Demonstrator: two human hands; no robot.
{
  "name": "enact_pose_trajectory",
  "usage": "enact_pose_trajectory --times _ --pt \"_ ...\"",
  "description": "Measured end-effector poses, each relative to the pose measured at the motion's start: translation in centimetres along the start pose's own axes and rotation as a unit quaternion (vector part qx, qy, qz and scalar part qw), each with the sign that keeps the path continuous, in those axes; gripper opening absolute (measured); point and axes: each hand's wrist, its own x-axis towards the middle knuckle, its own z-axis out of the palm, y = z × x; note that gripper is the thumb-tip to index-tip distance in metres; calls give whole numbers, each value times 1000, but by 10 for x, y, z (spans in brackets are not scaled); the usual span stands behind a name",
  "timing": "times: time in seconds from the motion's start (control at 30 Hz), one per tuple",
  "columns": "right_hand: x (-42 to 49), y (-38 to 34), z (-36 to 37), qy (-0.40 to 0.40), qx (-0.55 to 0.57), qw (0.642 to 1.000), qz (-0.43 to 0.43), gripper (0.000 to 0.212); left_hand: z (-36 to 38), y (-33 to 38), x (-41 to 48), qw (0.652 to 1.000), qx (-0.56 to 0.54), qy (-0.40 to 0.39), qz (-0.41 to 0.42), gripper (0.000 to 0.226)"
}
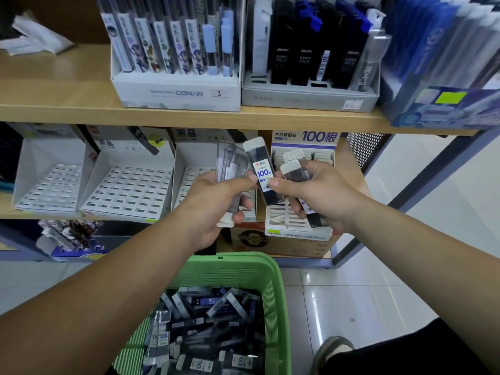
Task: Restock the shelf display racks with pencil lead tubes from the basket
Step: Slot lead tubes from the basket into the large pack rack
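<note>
Flat, rectangular pencil lead tube (263, 173), dark plastic with pale cap and blue "100" label, at frame centre, pinched between both thumbs. Left grip (216, 201) curled round a fan of clear tubes (232, 163); right grip (319, 193) curled round more capped tubes (293, 169). Behind, white slotted racks (127, 185) on a wood-grain shelf (6, 211). Bottom centre, green perforated plastic basket (273, 282) heaped with loose tubes (205, 320).

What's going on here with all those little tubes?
A person is restocking a stationery shelf. Their left hand grips a bunch of pencil lead tubes, the right hand holds a few more, and both thumbs meet on one labelled tube between them. The green basket below is full of tubes. The white racks on the middle shelf show many unfilled slots.
</note>
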Motion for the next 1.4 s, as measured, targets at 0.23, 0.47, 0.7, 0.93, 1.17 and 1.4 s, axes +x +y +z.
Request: enact_pose_trajectory --times 0.23,0.47,0.7,0.93,1.17,1.4 --pt "0 -1 -5 22 -49 997 -46 20 13 0 7 995 90 7 47 21" --pt "7 -10 -19 120 -97 981 -117 17 25 -7 19 991 122 30 44 18" --pt "12 -1 -27 136 -277 941 -140 12 21 -9 26 996 81 42 -15 20" --pt "28 20 -26 138 -291 937 -136 17 20 -11 22 995 91 31 -28 19" --pt "30 23 -21 115 -309 935 -131 18 20 -11 23 995 95 31 -24 20" --pt "30 24 -10 142 -394 895 -156 15 19 -7 16 997 61 -4 -45 26"
